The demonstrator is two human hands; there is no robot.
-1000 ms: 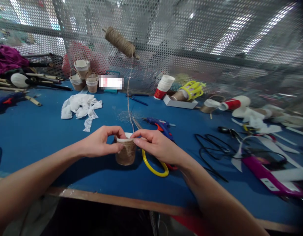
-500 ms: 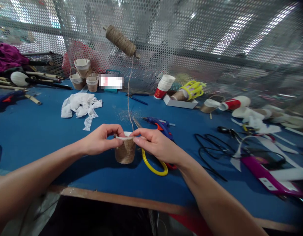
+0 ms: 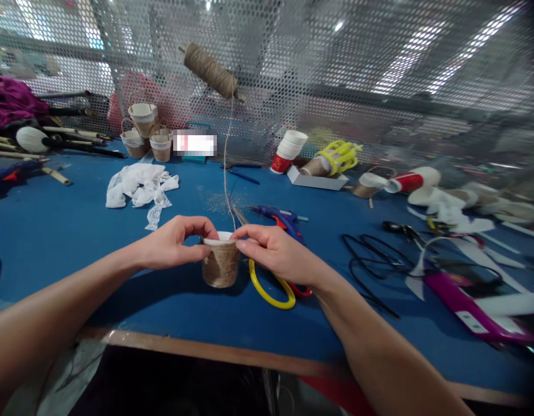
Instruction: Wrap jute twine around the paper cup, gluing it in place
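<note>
Between my hands is a paper cup point(image 3: 220, 267) wrapped in brown twine, upright, with its white rim and inside showing. My left hand point(image 3: 175, 242) grips the rim on the left, fingers inside and thumb outside. On the right side of the rim, my right hand point(image 3: 275, 251) pinches the cup the same way. A strand of twine point(image 3: 226, 173) runs from the cup up to a twine spool point(image 3: 210, 70) on the mesh. Scissors point(image 3: 271, 294) with yellow and red handles lie partly under my right hand. A blue glue gun point(image 3: 284, 218) lies just behind it.
White lace point(image 3: 139, 185) lies heaped at the left, before several small finished baskets point(image 3: 141, 136). Stacked paper cups point(image 3: 288, 151) lean at the back. A black cable point(image 3: 374, 266) and a magenta device point(image 3: 470, 306) occupy the right. Perforated metal mesh point(image 3: 271, 58) stands behind the blue table point(image 3: 184, 312).
My left thumb has slid slightly left along the rim, baring more of the cup's wrapped side. Both hands still hold the cup in nearly the same place.
</note>
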